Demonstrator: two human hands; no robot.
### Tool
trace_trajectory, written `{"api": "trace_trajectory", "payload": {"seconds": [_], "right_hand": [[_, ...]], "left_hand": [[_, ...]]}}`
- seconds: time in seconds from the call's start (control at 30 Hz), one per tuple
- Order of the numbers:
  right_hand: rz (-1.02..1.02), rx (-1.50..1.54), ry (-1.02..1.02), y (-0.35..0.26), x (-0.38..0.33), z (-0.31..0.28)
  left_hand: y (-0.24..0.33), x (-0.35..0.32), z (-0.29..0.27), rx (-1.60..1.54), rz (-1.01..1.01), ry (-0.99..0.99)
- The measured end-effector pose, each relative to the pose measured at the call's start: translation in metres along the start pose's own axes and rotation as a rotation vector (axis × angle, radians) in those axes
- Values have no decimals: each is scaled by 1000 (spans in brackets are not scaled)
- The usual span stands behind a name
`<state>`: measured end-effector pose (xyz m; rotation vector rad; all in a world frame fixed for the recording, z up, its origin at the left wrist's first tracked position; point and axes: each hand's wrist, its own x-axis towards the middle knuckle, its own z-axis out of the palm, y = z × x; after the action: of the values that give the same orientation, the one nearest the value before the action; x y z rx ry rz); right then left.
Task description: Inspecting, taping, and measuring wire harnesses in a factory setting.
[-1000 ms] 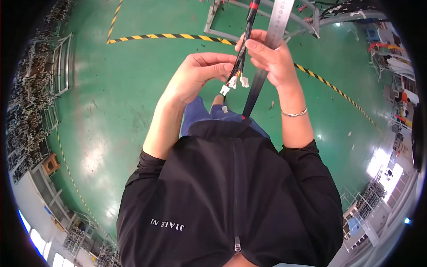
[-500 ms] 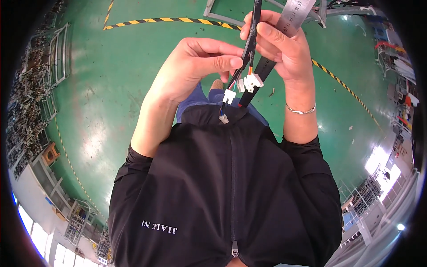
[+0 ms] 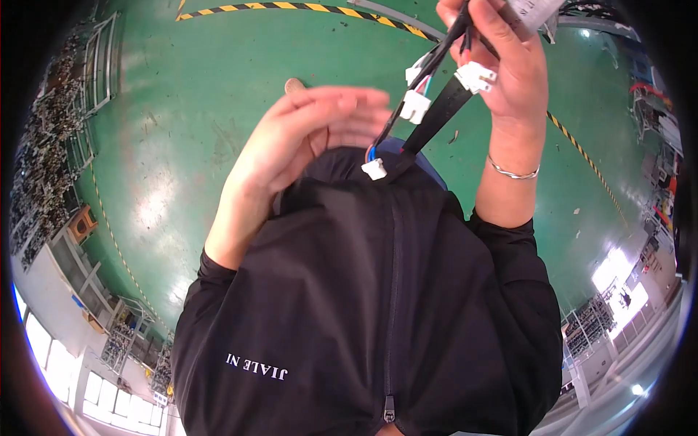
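Observation:
My right hand (image 3: 520, 76), at the upper right, is closed round a black-wrapped wire harness (image 3: 445, 49). A silver steel ruler (image 3: 534, 10) also sits in that hand. In line with the ruler, a dark flat strip (image 3: 440, 115) slants down below the hand; I cannot tell if both are one piece. White plug connectors hang from the harness: one by the palm (image 3: 476, 76), another lower down (image 3: 415, 107) and one at the lowest wire end (image 3: 374, 169). My left hand (image 3: 309, 131) is left of the harness, apart from it, fingers stretched out, slightly blurred and empty.
Below is a green floor (image 3: 218, 94) with yellow-black striped tape (image 3: 305, 9). Crowded racks (image 3: 43, 160) line the left side. More shelving and goods (image 3: 658, 123) stand at the right. Metal frame bars (image 3: 603, 22) lie beyond my right hand.
My left hand has let go of the harness and moved down, its fingers straightening. My right hand has shifted up and right with the harness and ruler, and the connectors have spread apart.

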<state>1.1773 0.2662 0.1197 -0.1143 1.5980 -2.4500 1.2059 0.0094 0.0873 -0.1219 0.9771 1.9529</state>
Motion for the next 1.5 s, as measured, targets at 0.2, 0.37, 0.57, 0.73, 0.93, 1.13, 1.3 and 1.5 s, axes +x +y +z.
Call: {"api": "trace_trajectory", "payload": {"seconds": [0.2,0.37,0.57,0.73,0.93,1.13,1.3,1.5], "right_hand": [[-326,948,-434,59,36,-14],[-243,457,-254,40,24,-30],[-150,-49,-5,27,3,-41],[-350,1038,-535,63,35,-29],[-110,-19,-5,19,3,-29],[-76,125,-138,20,6,-35],[-35,111,-211,14,10,-37],[-43,52,-184,13,13,-33]], "left_hand": [[-6,-31,9,-52,-99,-138],[-2,-33,17,29,-74,-98],[-5,-37,17,73,-65,-82],[-1,-35,15,107,-72,-69],[0,-35,15,117,-76,-77],[0,-32,19,135,-7,-116],[3,-28,22,181,4,-134],[7,-26,21,290,21,-138]]}}
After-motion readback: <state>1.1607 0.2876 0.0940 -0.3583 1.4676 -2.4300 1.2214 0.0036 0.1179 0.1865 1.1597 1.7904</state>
